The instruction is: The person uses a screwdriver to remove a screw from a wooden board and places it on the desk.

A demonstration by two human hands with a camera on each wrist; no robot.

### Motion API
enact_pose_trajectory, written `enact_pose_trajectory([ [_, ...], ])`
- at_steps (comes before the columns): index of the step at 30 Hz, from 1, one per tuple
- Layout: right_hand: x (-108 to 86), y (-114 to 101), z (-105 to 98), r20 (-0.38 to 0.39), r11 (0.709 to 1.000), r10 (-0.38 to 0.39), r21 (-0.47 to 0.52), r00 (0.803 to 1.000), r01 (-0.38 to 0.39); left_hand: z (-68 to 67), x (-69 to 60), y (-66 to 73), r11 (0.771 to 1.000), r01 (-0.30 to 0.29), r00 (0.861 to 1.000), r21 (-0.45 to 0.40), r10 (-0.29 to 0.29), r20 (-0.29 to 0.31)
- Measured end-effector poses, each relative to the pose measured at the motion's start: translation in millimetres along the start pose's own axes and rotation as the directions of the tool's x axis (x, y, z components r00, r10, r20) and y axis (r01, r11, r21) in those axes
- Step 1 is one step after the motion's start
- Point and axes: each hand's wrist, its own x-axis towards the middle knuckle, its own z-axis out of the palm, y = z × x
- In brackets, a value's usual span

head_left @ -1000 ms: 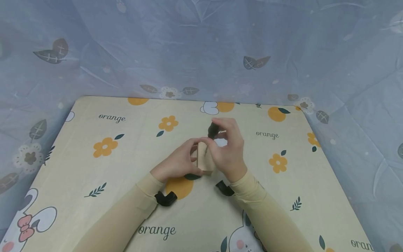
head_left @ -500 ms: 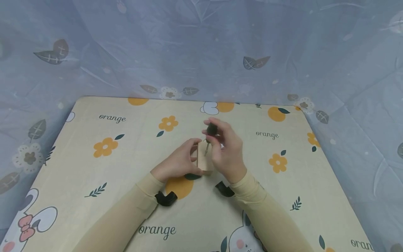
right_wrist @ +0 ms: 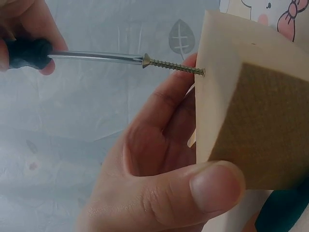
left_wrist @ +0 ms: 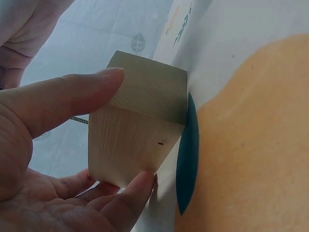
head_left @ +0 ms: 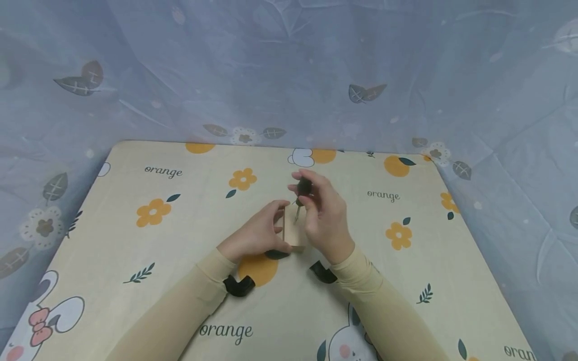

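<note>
My left hand (head_left: 259, 229) grips a pale wooden block (left_wrist: 137, 140) by its two ends, thumb on the near end face. The block rests on the table. A brass-coloured screw (right_wrist: 174, 65) stands in its top face, tip in the wood and most of its thread showing. On the screw's head sits the tip of a screwdriver (right_wrist: 96, 56) with a steel shaft. Its dark handle (head_left: 304, 186) is held between the thumb and fingers of my right hand (head_left: 328, 220), above the block. In the left wrist view, a small dark slot shows in the block's side.
A cream cloth (head_left: 189, 200) printed with oranges, flowers and rabbits covers the table. Behind it and at the sides hangs a blue-grey curtain (head_left: 271, 65). Black wrist mounts (head_left: 239, 286) protrude from under both sleeves near the table.
My right fingers have shifted on the screwdriver handle, spreading and then curling slightly; the shaft has come into sight from above. My left hand and the block have stayed in place.
</note>
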Motion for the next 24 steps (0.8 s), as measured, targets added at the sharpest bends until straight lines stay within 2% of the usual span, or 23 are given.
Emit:
enact_pose_trajectory([
  [12,2.8,-1,-6,-0.031,0.999,0.001,0.053,1.0,0.001,-0.2,1.0,0.9,1.0,-0.007,1.0,0.016,0.007,0.006],
  [17,5.1,-1,-11,-0.055,0.997,0.013,0.077,0.998,-0.008,-1.7,0.4,5.3,0.998,0.025,1.0,0.06,-0.025,0.003],
  [21,6.5,-1,-15,-0.067,0.995,0.043,0.09,0.997,-0.037,-3.9,-3.1,10.2,0.993,0.058,0.998,0.105,-0.054,-0.041],
  [24,7.2,-1,-19,-0.062,0.993,0.087,0.088,0.994,-0.081,-4.8,-6.4,15.0,0.986,0.043,0.994,0.164,-0.025,-0.107],
])
